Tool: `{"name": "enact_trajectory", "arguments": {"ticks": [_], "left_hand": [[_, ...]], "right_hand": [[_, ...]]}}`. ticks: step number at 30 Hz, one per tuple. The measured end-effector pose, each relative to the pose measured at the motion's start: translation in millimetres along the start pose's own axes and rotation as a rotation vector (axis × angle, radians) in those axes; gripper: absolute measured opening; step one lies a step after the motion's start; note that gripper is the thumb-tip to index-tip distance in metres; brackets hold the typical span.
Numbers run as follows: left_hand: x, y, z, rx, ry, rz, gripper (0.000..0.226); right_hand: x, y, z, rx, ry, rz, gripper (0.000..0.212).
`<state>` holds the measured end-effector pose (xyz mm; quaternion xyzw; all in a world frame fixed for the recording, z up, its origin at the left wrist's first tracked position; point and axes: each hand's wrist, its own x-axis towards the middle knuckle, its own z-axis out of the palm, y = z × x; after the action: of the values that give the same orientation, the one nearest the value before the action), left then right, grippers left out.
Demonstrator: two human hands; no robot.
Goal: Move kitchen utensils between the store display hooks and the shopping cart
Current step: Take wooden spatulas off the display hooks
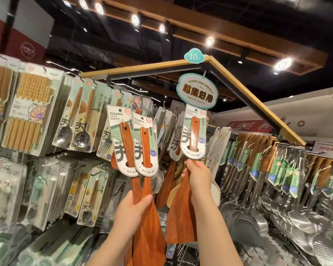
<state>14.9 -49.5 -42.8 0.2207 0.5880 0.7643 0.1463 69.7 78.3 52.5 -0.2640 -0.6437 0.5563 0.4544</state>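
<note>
Both hands grip reddish-brown wooden turners (145,150) wearing white cardboard sleeves.

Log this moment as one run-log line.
left hand: grips two wooden turners | right hand: holds one wooden turner raised under hanging sign | cart: not visible

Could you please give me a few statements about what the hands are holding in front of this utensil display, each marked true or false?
1. The left hand grips two wooden turners. True.
2. The right hand is empty. False: it holds a single wooden turner.
3. A green hanging sign hangs just above the right hand's turner. True.
4. The metal ladles hang left of both hands. False: they are on the right.
</note>
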Motion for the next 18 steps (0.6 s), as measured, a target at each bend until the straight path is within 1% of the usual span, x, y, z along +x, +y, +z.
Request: {"name": "enact_trajectory", "arguments": {"ticks": [1, 2, 4, 5, 8, 15, 18], "left_hand": [[-2, 2, 1, -0.001, -0.001, 0.000, 0.009], [-4, 29, -1, -0.005, -0.006, 0.072, 0.015], [-1, 42, 0, -0.008, -0.020, 0.100, 0.030], [2, 47, 1, -0.007, -0.023, 0.108, 0.029], [9, 47, 3, -0.036, -0.039, 0.108, 0.009], [12, 46, 2, -0.053, -0.031, 0.104, 0.006], [12, 46, 2, -0.059, -0.035, 0.100, 0.007]], "right_hand": [[0, 2, -1, -0.006, -0.003, 0.006, 0.027], [-6, -25, 2, 0.021, -0.013, -0.034, 0.027], [-3, -39, 4, 0.053, -0.011, -0.062, 0.027], [2, -42, 6, 0.051, -0.006, -0.068, 0.026], [4, -44, 8, 0.039, -0.031, -0.055, 0.023], [1, -47, 6, 0.001, -0.063, -0.052, 0.022], [1, -47, 4, -0.007, -0.038, -0.054, 0.023]]}}
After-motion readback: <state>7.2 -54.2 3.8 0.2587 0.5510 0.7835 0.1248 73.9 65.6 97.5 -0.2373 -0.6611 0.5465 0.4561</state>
